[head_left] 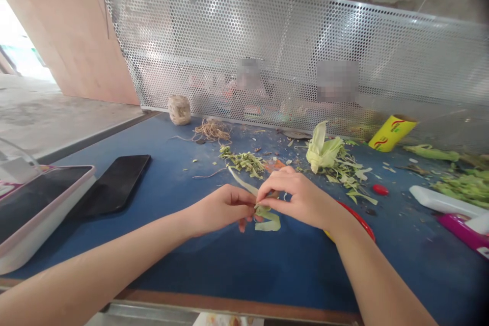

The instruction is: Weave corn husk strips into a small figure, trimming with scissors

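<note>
Over the middle of the blue tabletop, my left hand pinches a pale green corn husk strip between thumb and fingers. My right hand grips the same strip from the other side, fingertips meeting those of the left. One narrow end sticks out up and to the left, while a wider folded end hangs below; the part between my fingertips is mostly hidden. Just beyond my hands lies a small heap of knotted green pieces. Farther right are a leafy corn husk and torn husk strips.
On the left lie a black phone and a white-edged device. Twine, a whitish roll and a yellow tube stand near the perforated metal screen. A red-rimmed object sits partly under my right forearm.
</note>
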Action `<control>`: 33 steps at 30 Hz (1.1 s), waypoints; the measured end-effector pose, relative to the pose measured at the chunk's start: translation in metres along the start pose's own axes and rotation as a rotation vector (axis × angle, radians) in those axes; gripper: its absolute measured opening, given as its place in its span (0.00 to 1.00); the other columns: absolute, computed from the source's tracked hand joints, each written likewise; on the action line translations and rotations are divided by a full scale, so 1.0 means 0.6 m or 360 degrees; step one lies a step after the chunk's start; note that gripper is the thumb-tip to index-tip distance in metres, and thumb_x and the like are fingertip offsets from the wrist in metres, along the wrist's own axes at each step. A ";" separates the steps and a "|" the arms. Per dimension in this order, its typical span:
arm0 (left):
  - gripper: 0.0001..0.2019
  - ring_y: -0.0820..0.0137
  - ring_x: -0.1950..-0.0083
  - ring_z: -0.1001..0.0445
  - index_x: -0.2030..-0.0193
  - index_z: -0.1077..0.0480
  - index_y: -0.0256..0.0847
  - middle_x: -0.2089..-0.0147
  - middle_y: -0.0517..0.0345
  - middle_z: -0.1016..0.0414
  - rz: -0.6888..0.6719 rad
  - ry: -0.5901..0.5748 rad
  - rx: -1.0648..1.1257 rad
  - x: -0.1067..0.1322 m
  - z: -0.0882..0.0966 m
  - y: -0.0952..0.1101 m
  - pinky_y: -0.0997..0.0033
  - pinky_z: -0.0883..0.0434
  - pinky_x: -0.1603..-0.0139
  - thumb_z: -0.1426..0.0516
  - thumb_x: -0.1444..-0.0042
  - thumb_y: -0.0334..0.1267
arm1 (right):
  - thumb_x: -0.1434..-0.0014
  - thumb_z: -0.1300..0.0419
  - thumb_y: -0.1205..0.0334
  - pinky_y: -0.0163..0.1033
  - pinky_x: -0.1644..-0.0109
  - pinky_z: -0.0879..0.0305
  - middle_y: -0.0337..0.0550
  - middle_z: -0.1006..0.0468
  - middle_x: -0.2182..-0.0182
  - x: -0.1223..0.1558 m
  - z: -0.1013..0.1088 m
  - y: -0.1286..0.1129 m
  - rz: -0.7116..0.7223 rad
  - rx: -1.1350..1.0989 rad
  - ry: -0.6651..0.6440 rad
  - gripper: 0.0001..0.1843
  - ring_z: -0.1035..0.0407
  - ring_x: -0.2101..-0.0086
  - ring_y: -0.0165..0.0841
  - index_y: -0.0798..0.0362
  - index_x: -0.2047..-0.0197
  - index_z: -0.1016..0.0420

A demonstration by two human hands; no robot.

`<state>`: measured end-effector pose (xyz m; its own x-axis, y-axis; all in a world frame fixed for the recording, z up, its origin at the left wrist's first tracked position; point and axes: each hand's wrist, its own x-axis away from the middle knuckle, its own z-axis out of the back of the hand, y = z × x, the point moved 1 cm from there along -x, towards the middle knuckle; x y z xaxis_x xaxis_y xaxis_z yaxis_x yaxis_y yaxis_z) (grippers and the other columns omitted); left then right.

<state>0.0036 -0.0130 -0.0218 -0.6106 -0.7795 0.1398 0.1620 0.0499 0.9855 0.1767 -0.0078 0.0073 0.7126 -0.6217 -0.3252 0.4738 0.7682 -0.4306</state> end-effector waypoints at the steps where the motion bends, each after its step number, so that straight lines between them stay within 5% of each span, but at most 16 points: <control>1: 0.08 0.79 0.78 0.34 0.71 0.26 0.35 0.73 0.60 0.26 -0.0017 -0.0018 -0.0041 0.000 0.001 0.000 0.78 0.35 0.74 0.47 0.55 0.28 | 0.44 0.44 0.64 0.41 0.53 0.48 0.35 0.25 0.71 0.000 0.000 0.000 0.0007 -0.0005 -0.0010 0.04 0.33 0.67 0.29 0.49 0.69 0.29; 7: 0.11 0.77 0.75 0.34 0.64 0.26 0.33 0.70 0.58 0.26 -0.0095 -0.0042 -0.0153 0.001 0.006 -0.001 0.78 0.34 0.72 0.42 0.56 0.31 | 0.44 0.44 0.66 0.40 0.51 0.48 0.35 0.25 0.69 0.000 0.002 -0.001 0.0036 -0.0048 -0.0033 0.03 0.33 0.66 0.28 0.51 0.68 0.30; 33: 0.12 0.80 0.78 0.38 0.62 0.24 0.35 0.76 0.61 0.28 -0.0032 0.0050 -0.0218 -0.003 0.012 0.001 0.80 0.36 0.75 0.39 0.57 0.35 | 0.44 0.45 0.70 0.39 0.51 0.48 0.35 0.28 0.70 0.007 -0.005 0.009 0.0108 -0.0033 -0.0119 0.06 0.34 0.67 0.26 0.52 0.71 0.33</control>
<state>-0.0004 -0.0070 -0.0206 -0.5907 -0.7987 0.1150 0.2556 -0.0500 0.9655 0.1805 -0.0067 0.0013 0.7798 -0.5544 -0.2908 0.4126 0.8045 -0.4273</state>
